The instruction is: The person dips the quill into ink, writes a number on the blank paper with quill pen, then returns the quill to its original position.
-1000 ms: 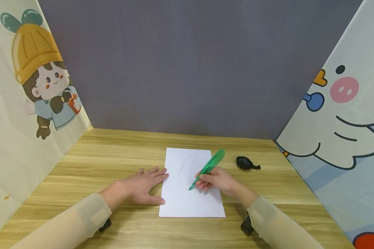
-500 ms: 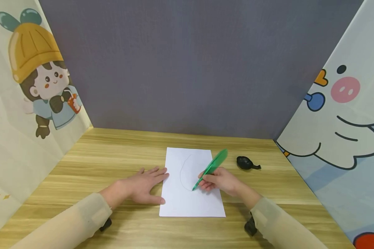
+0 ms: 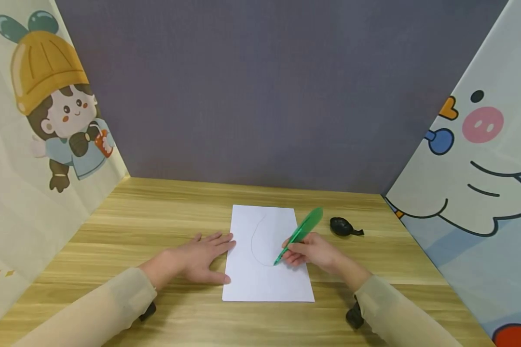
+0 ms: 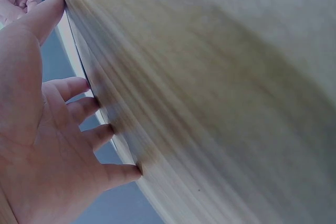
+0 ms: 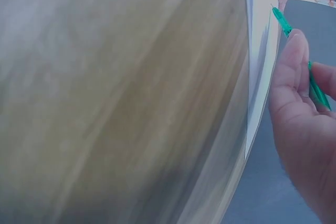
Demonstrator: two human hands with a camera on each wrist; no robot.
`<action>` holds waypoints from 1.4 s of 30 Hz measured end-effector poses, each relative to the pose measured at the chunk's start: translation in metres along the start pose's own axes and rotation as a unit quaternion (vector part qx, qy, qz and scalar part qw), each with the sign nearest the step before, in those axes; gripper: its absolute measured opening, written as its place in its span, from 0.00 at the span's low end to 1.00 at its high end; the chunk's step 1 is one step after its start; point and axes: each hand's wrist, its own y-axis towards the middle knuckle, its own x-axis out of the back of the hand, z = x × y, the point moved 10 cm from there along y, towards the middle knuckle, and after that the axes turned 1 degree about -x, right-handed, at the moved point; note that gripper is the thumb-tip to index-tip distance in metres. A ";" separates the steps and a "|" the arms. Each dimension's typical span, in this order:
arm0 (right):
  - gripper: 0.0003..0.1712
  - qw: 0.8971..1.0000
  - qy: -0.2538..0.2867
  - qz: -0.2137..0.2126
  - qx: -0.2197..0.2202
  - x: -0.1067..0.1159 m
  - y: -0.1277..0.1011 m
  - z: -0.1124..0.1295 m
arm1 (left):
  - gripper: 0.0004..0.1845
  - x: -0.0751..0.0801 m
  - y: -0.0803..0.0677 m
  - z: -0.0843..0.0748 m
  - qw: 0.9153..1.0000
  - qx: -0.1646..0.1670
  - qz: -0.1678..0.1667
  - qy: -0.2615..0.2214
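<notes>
A white sheet of paper (image 3: 247, 284) lies on the wooden table and bears a thin curved line, bowed to the left and rounding along the bottom. My right hand (image 3: 310, 251) pinches a green feather-shaped pen (image 3: 305, 227), its tip at the right end of that line and its plume slanting up to the right. In the right wrist view the pen (image 5: 283, 22) sits between thumb and fingers. My left hand (image 3: 204, 259) lies flat with fingers spread, fingertips and thumb on the paper's left edge; the left wrist view shows this hand (image 4: 68, 129) with its fingers extended.
A small black spoon-shaped object (image 3: 345, 227) lies on the table (image 3: 169, 202) right of the paper. A grey panel (image 3: 252, 96) rises behind the table, with cartoon-printed sheets on the left and right sides.
My right hand has moved a little to the right with the pen, and the drawn line now reaches further right along its bottom. The left hand has stayed in place.
</notes>
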 end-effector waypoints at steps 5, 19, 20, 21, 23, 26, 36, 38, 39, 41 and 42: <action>0.21 1.000 0.005 -0.004 -0.001 0.004 -0.002 -0.001 | 0.54 0.001 0.000 0.000 1.000 0.007 0.000 0.000; 0.20 1.000 -0.008 -0.014 -0.008 0.016 -0.006 0.000 | 0.55 0.000 0.001 0.002 1.000 0.006 0.001 0.000; 0.20 1.000 -0.008 -0.018 -0.009 0.018 -0.006 0.000 | 0.55 0.000 0.001 0.001 1.000 0.006 0.001 -0.001; 0.20 1.000 -0.009 -0.023 -0.011 0.019 -0.006 0.000 | 0.55 0.000 0.000 0.001 1.000 0.006 0.001 -0.001; 0.20 0.999 -0.009 -0.029 -0.012 0.021 -0.006 0.000 | 0.55 0.000 0.000 0.001 1.000 0.006 0.002 -0.002; 0.20 0.999 -0.008 -0.034 -0.013 0.023 -0.006 -0.001 | 0.54 0.000 0.000 0.001 1.000 0.006 0.001 -0.004; 0.21 0.999 -0.008 -0.041 -0.009 0.026 -0.006 0.002 | 0.55 0.000 0.001 0.002 1.000 0.007 0.000 -0.002; 0.21 0.999 -0.011 -0.044 -0.008 0.028 -0.006 0.002 | 0.55 0.000 0.001 0.002 1.000 0.007 0.000 -0.002; 0.21 0.999 -0.011 -0.046 -0.009 0.029 -0.006 0.002 | 0.55 0.000 0.001 0.002 1.000 0.007 0.001 -0.002; 0.21 0.999 -0.015 -0.050 -0.009 0.031 -0.006 0.002 | 0.55 0.000 0.001 0.002 1.000 0.008 0.001 -0.001; 0.21 0.999 -0.015 -0.051 -0.009 0.032 -0.006 0.001 | 0.55 -0.001 0.001 0.002 1.000 0.008 0.001 0.000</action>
